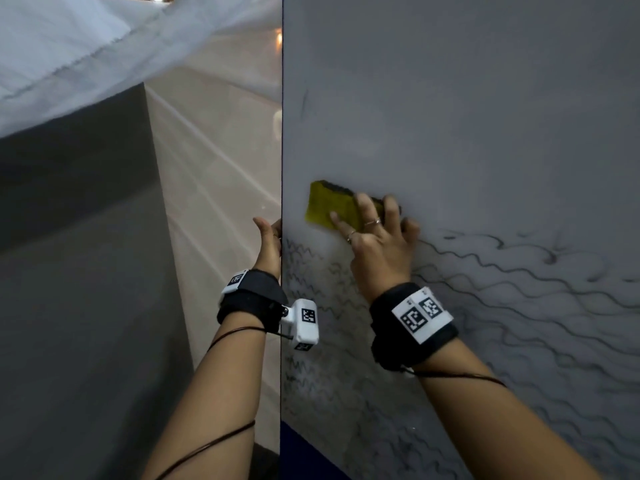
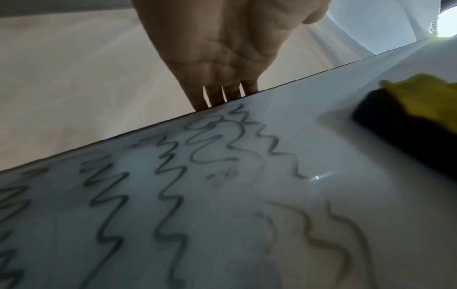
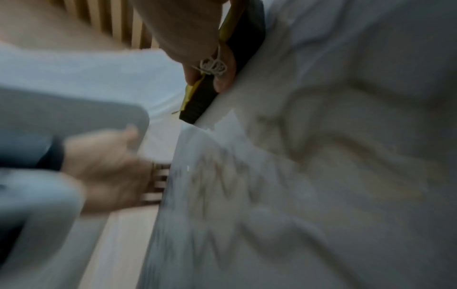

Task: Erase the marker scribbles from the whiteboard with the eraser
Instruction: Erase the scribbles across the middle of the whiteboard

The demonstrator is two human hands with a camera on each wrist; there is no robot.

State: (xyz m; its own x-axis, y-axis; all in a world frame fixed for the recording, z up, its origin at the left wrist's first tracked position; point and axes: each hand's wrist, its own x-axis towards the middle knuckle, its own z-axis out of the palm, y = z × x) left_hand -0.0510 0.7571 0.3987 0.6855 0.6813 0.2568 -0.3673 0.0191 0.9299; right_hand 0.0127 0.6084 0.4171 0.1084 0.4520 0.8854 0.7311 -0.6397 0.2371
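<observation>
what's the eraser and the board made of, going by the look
The eraser looks like a sponge: soft yellow foam backing on a dark, felt-like pad, its corner bending under the right hand. The whiteboard seems a thin, rigid panel with a smooth glossy white coating; it shows glare and smeared marker.

Your whiteboard has a smooth, glossy face that catches a small glint of light in the left wrist view, and the scribbles on it look like dull grey, partly smeared ink. The eraser you press on it is a soft yellow sponge-like block with a darker, rougher black layer against the board. Your wrist straps are matt black cloth, and the floor beside the board is pale and shiny.
</observation>
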